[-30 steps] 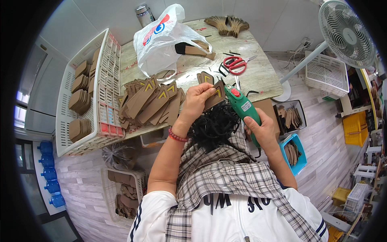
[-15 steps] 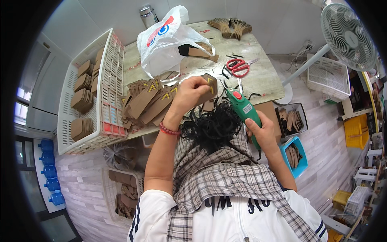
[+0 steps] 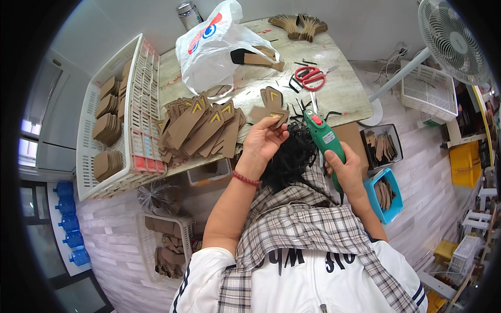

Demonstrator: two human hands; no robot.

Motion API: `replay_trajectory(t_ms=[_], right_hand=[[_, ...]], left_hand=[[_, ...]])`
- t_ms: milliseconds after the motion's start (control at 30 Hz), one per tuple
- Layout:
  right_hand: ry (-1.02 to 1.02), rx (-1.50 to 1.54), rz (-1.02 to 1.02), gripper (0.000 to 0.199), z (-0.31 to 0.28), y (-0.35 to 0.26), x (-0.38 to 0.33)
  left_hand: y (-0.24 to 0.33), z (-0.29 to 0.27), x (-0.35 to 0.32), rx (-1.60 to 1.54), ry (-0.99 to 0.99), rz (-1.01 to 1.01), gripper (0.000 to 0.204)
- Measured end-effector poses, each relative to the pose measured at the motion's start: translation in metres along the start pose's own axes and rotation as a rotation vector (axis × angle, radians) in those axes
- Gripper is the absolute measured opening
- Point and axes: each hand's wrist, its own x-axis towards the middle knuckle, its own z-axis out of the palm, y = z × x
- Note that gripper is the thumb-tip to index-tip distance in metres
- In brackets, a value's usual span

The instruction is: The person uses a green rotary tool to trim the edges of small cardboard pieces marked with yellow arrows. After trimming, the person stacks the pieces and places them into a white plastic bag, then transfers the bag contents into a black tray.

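Observation:
My left hand (image 3: 265,140) pinches a brown flat piece with a yellow chevron (image 3: 281,118) between thumb and fingers, just above the table edge. My right hand (image 3: 345,166) is wrapped around a green electric cutter (image 3: 327,138) with a red switch, its metal tip pointing away from me, apart from the piece. A tangled heap of black strips (image 3: 292,159) lies on my lap below both hands. Beyond the left hand, a few matching pieces (image 3: 271,96) lie on the table. A larger loose pile of brown pieces (image 3: 201,128) spreads to the left.
Red-handled scissors (image 3: 311,78), black scraps and a white plastic bag (image 3: 206,52) lie on the table (image 3: 344,101). A white crate (image 3: 144,115) of stacked pieces borders the left. A blue bin (image 3: 399,195) and black box (image 3: 401,148) stand right, below a fan (image 3: 454,44).
My left hand has moved right and nearer, and now holds a chevron piece drawn away from the small group beyond it. The cutter has shifted slightly right, its tip turned more upright.

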Motion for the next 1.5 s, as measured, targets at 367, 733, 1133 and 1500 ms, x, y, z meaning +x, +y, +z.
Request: replay_trajectory(t_ms=[367, 733, 1133, 1500], right_hand=[[-0.031, -0.053, -0.006, 0.037, 0.002, -0.002, -0.009], [-0.070, -0.056, 0.016, 0.039, -0.003, -0.004, -0.006], [-0.150, -0.150, -0.047, 0.041, -0.013, -0.005, -0.001], [-0.165, -0.163, -0.043, 0.038, -0.014, -0.007, 0.002]], left_hand=[[-0.001, 0.024, -0.009, 0.433, -0.073, 0.552, 0.011], [0.006, 0.023, -0.008, 0.556, -0.126, 0.581, 0.009], [0.025, 0.024, -0.015, 0.707, -0.160, 0.431, 0.008], [0.016, 0.021, -0.016, 0.770, -0.148, 0.359, 0.007]])
